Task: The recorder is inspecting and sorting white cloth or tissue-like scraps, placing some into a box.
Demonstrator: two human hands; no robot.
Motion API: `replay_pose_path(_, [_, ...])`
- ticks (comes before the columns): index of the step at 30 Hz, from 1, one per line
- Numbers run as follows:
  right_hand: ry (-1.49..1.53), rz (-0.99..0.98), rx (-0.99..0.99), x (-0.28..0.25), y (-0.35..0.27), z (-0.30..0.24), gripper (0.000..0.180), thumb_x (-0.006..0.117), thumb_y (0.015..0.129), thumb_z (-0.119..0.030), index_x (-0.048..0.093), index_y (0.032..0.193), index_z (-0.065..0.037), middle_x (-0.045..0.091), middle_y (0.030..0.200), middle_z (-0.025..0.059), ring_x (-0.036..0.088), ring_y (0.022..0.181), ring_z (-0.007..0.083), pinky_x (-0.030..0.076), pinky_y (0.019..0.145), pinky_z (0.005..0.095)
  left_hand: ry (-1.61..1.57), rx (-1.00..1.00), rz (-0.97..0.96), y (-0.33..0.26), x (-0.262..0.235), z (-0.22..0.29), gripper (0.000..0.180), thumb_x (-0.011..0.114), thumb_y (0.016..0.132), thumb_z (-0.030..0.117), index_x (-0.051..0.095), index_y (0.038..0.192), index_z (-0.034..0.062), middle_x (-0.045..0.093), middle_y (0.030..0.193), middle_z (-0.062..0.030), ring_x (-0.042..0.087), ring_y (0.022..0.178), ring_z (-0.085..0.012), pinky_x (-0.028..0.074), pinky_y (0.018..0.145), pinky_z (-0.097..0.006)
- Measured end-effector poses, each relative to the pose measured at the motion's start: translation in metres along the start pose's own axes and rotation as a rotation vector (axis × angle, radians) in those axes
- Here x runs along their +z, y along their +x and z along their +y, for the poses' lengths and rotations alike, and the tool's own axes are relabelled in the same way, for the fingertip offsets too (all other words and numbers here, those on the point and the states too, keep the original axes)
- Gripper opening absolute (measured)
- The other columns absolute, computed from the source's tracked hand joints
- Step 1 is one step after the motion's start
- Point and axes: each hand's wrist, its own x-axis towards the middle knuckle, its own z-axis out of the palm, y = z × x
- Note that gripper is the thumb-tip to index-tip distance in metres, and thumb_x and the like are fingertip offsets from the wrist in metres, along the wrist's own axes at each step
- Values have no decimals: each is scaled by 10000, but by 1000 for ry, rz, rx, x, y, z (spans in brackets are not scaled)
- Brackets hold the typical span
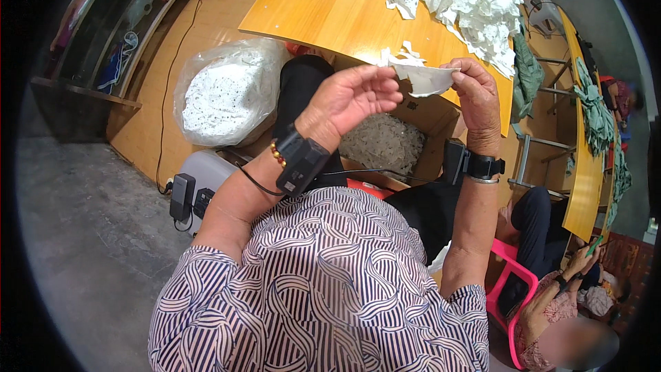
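Note:
Both hands are raised at the table's near edge, with a thin white cut piece [428,80] of sheet material stretched between them. My right hand [478,96] pinches its right end between thumb and fingers. At the left end, my left hand [358,98] is closed with curled fingers, its fingertips meeting the piece's edge; the exact grip is partly hidden. Below them an open cardboard box [441,127] holds many small grey-white scraps [382,141]. A heap of similar white pieces [461,0] with ragged edges covers the far right of the wooden table [323,7].
A clear plastic bag [231,89] full of speckled white material stands left of my legs. Green cloth [527,72] hangs beyond the table's right end. A person sits on a pink chair [509,282] at lower right. A black cable [165,89] crosses the floor.

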Motion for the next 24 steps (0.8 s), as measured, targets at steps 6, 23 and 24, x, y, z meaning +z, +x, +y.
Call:
replay_pose_path(6, [-226, -5, -18, 18, -15, -2, 100, 520, 764, -27, 598, 825, -19, 608, 792, 30, 533, 774, 104, 419, 712, 239, -96, -167, -45, 26, -10, -33, 425, 521, 859, 334, 536, 1059, -41, 578, 1016, -184, 562, 947, -326, 451, 834, -449])
replay_pose_path(23, [-651, 202, -257, 31, -52, 40, 198, 585, 759, -64, 580, 945, 5, 584, 814, 72, 556, 678, 134, 436, 623, 231, 106, -77, -146, 32, -19, -23, 293, 519, 816, 17, 498, 1100, -51, 593, 1018, -137, 604, 899, -218, 482, 825, -337])
replay_pose_path(24, [-644, 222, -248, 31, -53, 40, 198, 585, 759, -64, 580, 945, 5, 584, 814, 72, 556, 678, 134, 436, 623, 231, 114, -98, -144, 31, -20, -24, 293, 519, 816, 17, 498, 1100, -51, 593, 1018, -137, 604, 899, -218, 482, 825, -337])
